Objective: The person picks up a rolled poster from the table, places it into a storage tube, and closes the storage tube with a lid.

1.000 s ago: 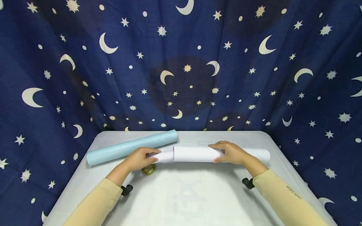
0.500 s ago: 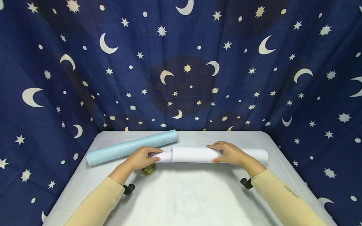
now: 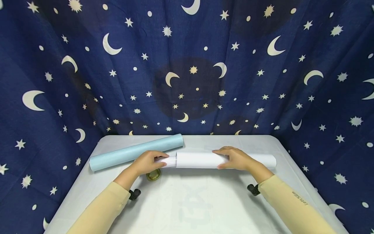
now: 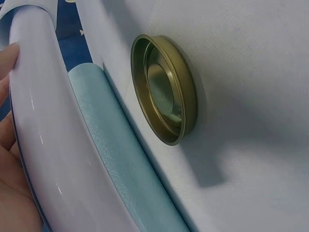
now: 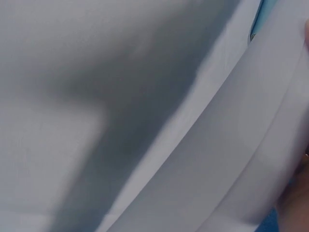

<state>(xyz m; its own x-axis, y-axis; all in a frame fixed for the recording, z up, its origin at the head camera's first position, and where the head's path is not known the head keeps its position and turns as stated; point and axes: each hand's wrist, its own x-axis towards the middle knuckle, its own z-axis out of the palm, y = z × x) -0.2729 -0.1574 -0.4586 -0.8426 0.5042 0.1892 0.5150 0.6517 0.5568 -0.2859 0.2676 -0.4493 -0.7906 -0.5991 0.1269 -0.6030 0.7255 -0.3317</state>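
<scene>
Small dark lettering (image 3: pixel 300 198) on the cream right sleeve (image 3: pixel 287 195), to the right of and nearer the wearer than the white rolled sheet (image 3: pixel 194 160), seems to read "Let's Slim", running slantwise along the forearm; faint marks (image 3: pixel 194 205) on the white table cover (image 3: pixel 228 211), on the near side of that sheet, look like characters but cannot be made out.

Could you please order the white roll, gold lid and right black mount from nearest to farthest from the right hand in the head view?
1. White roll: held by the right hand.
2. Right black mount: beside the cuff.
3. Gold lid: leftward.
</scene>
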